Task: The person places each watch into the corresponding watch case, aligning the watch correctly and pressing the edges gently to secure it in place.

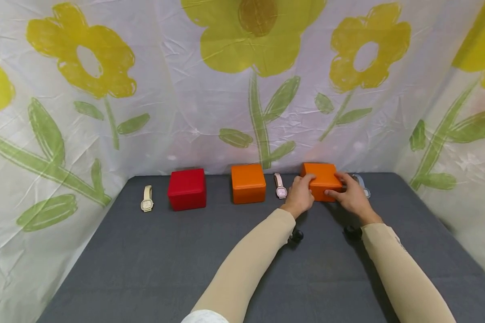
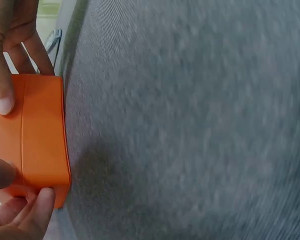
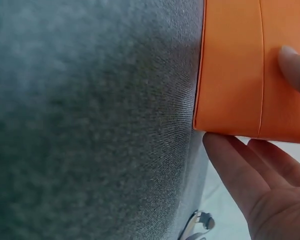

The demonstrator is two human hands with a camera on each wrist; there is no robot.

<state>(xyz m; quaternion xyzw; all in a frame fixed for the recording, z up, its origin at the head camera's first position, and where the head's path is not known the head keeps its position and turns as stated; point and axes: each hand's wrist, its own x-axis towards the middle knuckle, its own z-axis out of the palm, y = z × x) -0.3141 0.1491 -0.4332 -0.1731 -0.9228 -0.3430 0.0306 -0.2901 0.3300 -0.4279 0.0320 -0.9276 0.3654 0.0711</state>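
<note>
An orange box [image 1: 322,178] stands near the far edge of the grey table [image 1: 186,260], and both hands hold it. My left hand [image 1: 304,189] grips its left side, thumb up on the lid. My right hand [image 1: 343,188] wraps its right side with the thumb on the front face. The left wrist view shows the orange box [image 2: 40,135] between my left fingers [image 2: 30,212] and the right hand's thumb [image 2: 2,100]. In the right wrist view the orange box [image 3: 240,70] lies against my right fingers [image 3: 245,180]. The lid looks closed.
A second orange box [image 1: 248,183] and a red box [image 1: 187,188] stand in the same row to the left. A cream watch [image 1: 147,198] lies far left, a pink watch [image 1: 280,186] between the orange boxes, and a bluish watch [image 1: 363,185] behind my right hand. Flowered sheeting walls the table.
</note>
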